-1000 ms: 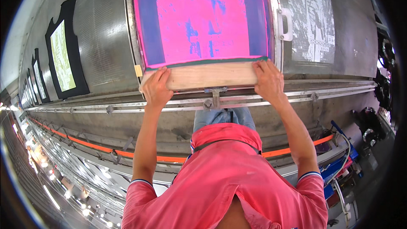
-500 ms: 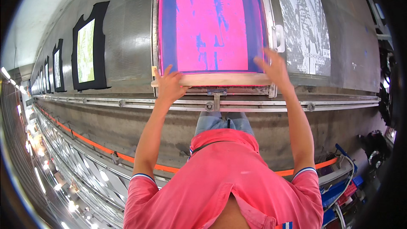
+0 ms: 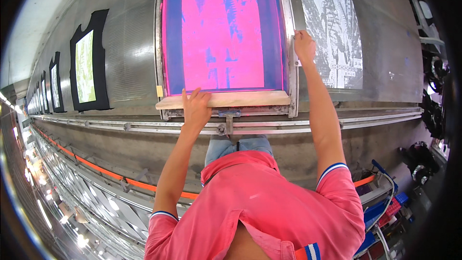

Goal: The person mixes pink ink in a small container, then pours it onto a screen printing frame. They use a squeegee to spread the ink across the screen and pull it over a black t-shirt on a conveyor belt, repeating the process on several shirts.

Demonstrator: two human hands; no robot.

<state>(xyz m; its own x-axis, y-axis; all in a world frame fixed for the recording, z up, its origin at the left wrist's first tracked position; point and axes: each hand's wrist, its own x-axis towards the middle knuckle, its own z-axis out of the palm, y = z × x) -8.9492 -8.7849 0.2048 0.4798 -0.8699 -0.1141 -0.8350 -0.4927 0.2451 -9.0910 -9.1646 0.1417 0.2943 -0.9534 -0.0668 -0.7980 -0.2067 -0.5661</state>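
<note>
A screen-printing frame (image 3: 284,29) with a metal border lies in front of me. Its mesh (image 3: 221,33) is blue with a large bright pink picture area. Along the near end rests a long wooden squeegee (image 3: 250,98). My left hand (image 3: 196,108) lies over the squeegee's left part, its fingers bent across the wood and somewhat apart. On the frame's right side my right hand (image 3: 305,47) is closed round the white handle (image 3: 297,61), mostly covering it. Just right of that hand is a grey-and-white printed picture (image 3: 332,38) on the table.
Black shirt-shaped pieces with pale prints (image 3: 86,62) line the long metal table (image 3: 130,33) to the left. A metal rail (image 3: 144,127) runs along its near edge. Behind me are an orange bar (image 3: 115,174) and, at right, blue and red bins (image 3: 392,207).
My right hand has gone from above the frame's near right corner to the side handle and closed on it. My left hand stays at the squeegee. The view has shifted slightly.
</note>
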